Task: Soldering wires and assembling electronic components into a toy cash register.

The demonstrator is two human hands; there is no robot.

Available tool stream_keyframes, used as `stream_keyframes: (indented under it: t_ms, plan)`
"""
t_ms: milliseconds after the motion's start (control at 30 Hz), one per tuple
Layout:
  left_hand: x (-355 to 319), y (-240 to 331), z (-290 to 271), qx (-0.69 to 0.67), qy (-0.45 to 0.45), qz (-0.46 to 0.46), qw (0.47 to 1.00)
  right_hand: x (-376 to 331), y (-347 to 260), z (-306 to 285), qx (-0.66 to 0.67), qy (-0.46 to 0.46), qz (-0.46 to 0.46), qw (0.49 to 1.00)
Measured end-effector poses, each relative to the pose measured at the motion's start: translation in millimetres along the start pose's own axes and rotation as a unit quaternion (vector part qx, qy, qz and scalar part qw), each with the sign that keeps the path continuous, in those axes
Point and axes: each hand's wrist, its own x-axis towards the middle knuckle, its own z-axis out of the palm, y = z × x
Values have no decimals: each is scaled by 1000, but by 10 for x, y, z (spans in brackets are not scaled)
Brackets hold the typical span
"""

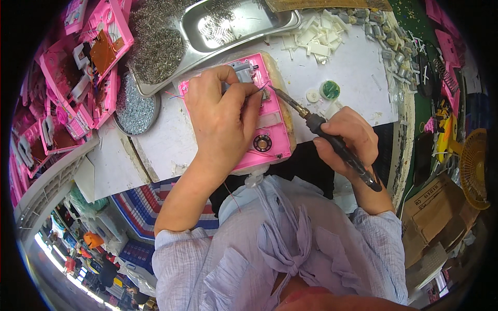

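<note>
In front of me lies a pink plastic housing (277,132) on a pale pad, with a grey motor unit (244,70) at its far end and a small round black part (262,143) at its near end. My left hand (220,114) rests over the housing's left side, thumb and fingertips pinched on a thin wire (264,86). In my right hand (355,137) is a soldering iron (340,146) with a black handle. Its metal tip points up and left, close to the wire by my left fingertips. Whether tip and wire touch, I cannot tell.
Pink housings (96,62) with wiring are heaped at left, near a round dish of screws (136,111). A metal tray (244,26) holds springs. White plastic pieces (321,39), small motors (394,49) and a green-filled pot (329,89) sit farther right. A yellow fan (474,168) stands at right.
</note>
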Motion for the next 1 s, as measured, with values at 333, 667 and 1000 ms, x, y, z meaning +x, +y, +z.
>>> stream_keyframes:
  t_ms: [333, 667, 1000]
  plan:
    - [2, 7, 4, 2, 3, -3, 1000, 53, 2, 10, 15, 16, -8, 1000]
    - [-40, -19, -102, -52, -19, -41, 998, -28, 26, -139, 32, 50, 37, 998]
    - [6, 95, -169, 51, -80, 7, 995, -53, -31, -87, 33, 7, 32, 999]
